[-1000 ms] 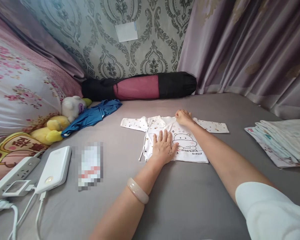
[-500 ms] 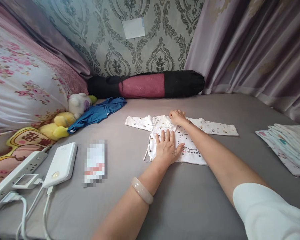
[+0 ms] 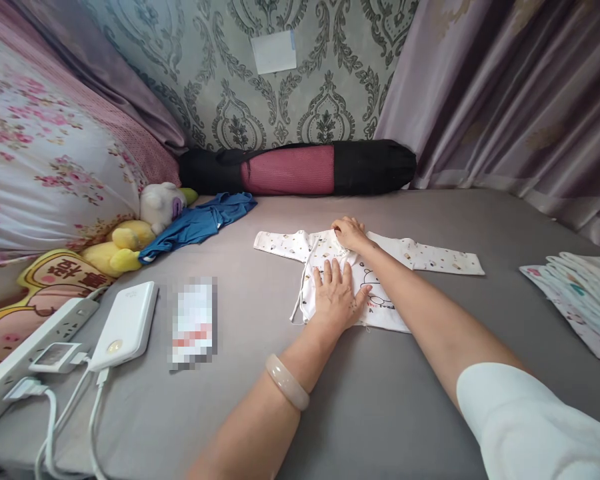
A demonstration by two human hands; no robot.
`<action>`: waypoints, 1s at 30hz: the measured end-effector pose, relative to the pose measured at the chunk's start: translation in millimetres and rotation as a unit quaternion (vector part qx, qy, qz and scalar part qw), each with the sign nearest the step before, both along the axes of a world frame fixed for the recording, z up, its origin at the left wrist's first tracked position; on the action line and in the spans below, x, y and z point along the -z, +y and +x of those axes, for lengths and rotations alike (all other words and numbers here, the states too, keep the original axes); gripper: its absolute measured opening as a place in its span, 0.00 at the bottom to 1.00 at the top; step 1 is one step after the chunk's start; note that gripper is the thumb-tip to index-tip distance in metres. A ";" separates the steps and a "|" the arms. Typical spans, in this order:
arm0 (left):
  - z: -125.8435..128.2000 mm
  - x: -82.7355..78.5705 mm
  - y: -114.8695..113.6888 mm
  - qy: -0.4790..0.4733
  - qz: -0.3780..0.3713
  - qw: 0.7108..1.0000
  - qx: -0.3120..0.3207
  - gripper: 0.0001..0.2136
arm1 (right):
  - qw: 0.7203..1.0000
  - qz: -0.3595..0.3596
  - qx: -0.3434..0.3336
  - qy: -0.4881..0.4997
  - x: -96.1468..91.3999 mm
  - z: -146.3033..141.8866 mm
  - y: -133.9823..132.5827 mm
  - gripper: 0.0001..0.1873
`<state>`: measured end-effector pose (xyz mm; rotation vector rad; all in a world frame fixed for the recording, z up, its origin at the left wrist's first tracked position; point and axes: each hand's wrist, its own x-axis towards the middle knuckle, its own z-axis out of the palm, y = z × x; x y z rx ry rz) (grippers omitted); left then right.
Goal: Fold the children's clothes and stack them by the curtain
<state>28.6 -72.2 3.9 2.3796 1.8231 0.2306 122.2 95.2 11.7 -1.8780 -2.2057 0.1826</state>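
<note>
A white long-sleeved baby shirt (image 3: pixel 433 258) lies spread on the bed, with small prints on its sleeves and a cartoon outline on its front. My left hand (image 3: pixel 336 297) rests flat on the shirt's front, fingers spread. Beyond it, my right hand (image 3: pixel 350 233) has its fingers curled down onto the neckline, closed on the fabric there; the fingertips are partly hidden. White tie strings (image 3: pixel 300 290) hang along the shirt's left side. My right forearm crosses over the shirt and covers part of the printed front.
Folded cloths (image 3: pixel 580 297) lie at the right. On the left are a power bank (image 3: pixel 125 327), a power strip (image 3: pixel 40 353) with cables, a blurred packet (image 3: pixel 194 323), plush toys (image 3: pixel 113 253) and a blue garment (image 3: pixel 200 223). A black-and-pink bag (image 3: pixel 287 170) lies along the wall.
My right hand has shifted slightly left along the neckline. My left hand stays flat on the shirt's front. The whole view has moved a little.
</note>
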 end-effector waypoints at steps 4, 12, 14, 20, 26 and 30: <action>-0.4 3.1 -0.1 0.003 0.011 1.000 0.007 0.37 | 1.000 0.013 0.025 0.011 2.5 -1.3 2.7 0.18; -0.8 2.6 0.6 -0.011 0.013 1.000 -0.001 0.36 | 0.999 0.028 -0.032 -0.025 -21.0 -12.1 -24.1 0.23; -0.6 3.6 0.5 -0.014 0.021 1.000 -0.004 0.36 | 0.995 0.011 -0.094 -0.021 -19.2 -19.2 -38.3 0.24; -0.6 6.1 0.6 -0.002 0.033 0.999 0.004 0.37 | 0.985 -0.124 -0.116 -0.003 -5.3 -28.9 -48.4 0.36; -1.2 9.9 2.5 0.013 0.031 0.999 0.012 0.36 | 0.986 -0.127 -0.102 0.019 -1.6 -27.9 -31.7 0.35; -2.2 11.2 2.7 0.011 0.038 0.999 0.005 0.34 | 0.986 -0.105 -0.090 0.094 -6.5 -15.4 -35.8 0.35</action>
